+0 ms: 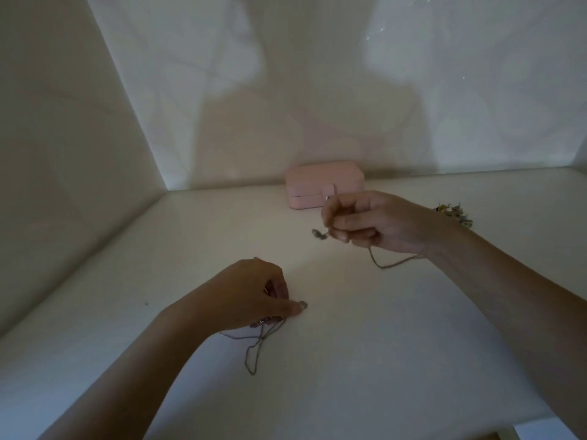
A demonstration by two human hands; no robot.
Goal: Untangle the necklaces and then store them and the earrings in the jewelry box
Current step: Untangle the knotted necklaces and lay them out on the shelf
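My left hand [254, 293] pinched the tangled chains [265, 335] on the bench [381, 344] to anchor them; my right hand [359, 220] gripped one necklace [317, 233], raised apart so its chain hung free.

pink jewelry box [324, 185] (closed), two thin necklaces [387, 267]

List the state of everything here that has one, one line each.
jewelry box: lid closed, on the table.
right hand: fingers curled round a necklace.
necklace: held, loop hanging under the hand.
left hand: pinching the chains.
chains: lying on the table, strands crossed.
small heap: loose on the table, too blurred to identify.
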